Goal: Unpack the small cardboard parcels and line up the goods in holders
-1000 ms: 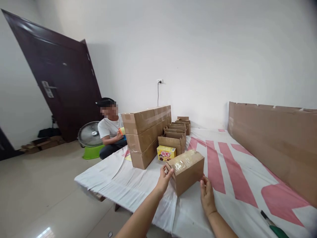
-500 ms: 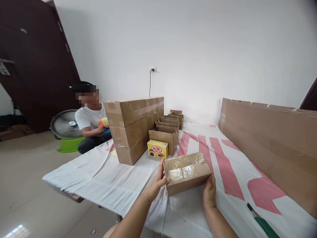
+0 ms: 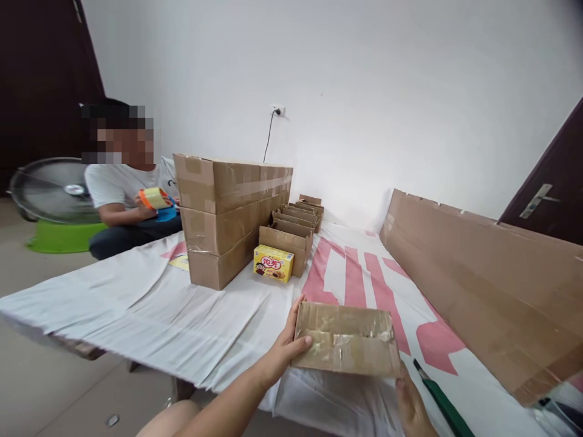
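Note:
Between my two hands is a taped brown cardboard box point(image 3: 346, 340), its taped face turned up toward me at the near edge of the cloth-covered table. My left hand point(image 3: 289, 343) grips its left end, thumb on the taped face. Against the right lower corner rests my right hand point(image 3: 410, 394), its fingers partly hidden by the box. Just right of it lies a utility knife point(image 3: 439, 391) with a green handle and bare blade. Beyond the box stands a small yellow snack box point(image 3: 274, 263), in front of a row of open cardboard boxes point(image 3: 286, 240).
Closed cartons point(image 3: 232, 221) are stacked three high left of the open boxes. A long cardboard sheet point(image 3: 473, 273) stands along the right side. Across the table's left side a person point(image 3: 132, 188) in a white shirt holds a tape roll point(image 3: 155, 198). Behind is a fan point(image 3: 54, 191).
The box has been tilted so more of its taped face shows, and it sits lower in view. The other person's tape roll has turned. My view has shifted right.

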Demonstrator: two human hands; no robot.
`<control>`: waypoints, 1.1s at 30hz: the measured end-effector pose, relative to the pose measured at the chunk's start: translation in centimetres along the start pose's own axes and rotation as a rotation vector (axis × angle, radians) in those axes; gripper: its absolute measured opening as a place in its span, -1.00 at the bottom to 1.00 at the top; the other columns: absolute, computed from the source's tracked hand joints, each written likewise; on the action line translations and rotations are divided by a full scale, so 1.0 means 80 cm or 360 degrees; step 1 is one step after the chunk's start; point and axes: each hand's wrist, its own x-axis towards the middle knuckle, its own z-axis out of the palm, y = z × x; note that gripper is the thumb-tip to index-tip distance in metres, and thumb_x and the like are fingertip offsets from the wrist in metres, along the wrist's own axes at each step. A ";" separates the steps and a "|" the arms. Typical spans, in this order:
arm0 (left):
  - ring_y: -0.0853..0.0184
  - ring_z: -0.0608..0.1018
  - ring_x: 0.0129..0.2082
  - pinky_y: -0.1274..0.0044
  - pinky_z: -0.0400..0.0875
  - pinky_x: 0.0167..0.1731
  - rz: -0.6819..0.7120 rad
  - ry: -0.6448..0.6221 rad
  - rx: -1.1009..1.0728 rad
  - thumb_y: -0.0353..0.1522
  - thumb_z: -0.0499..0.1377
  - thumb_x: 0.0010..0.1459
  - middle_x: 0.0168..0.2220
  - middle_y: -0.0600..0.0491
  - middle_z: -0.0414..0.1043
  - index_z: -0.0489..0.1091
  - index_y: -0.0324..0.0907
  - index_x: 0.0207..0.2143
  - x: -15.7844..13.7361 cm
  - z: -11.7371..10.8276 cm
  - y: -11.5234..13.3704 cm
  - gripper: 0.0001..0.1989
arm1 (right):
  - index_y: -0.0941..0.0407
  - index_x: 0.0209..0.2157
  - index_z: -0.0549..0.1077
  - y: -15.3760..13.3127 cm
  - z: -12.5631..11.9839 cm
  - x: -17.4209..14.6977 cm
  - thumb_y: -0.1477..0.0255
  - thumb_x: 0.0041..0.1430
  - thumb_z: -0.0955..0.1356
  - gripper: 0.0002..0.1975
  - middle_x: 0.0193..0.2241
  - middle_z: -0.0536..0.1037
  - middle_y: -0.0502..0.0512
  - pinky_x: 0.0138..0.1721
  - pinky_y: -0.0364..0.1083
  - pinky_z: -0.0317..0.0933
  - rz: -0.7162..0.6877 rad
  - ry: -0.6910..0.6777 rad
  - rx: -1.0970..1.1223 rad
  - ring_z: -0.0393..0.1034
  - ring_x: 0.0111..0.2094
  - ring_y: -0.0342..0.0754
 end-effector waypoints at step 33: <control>0.10 0.31 0.16 0.27 0.12 0.14 -0.0001 -0.0455 -0.0227 -0.37 0.23 -0.02 0.18 0.04 0.27 -0.21 0.05 0.34 0.013 0.003 0.003 -0.05 | -0.11 0.20 0.24 -0.276 0.028 0.099 0.51 0.26 0.18 -0.50 -0.17 0.56 0.13 -0.35 -0.09 0.26 -0.1082 -0.1229 -0.1505 0.49 -0.28 0.01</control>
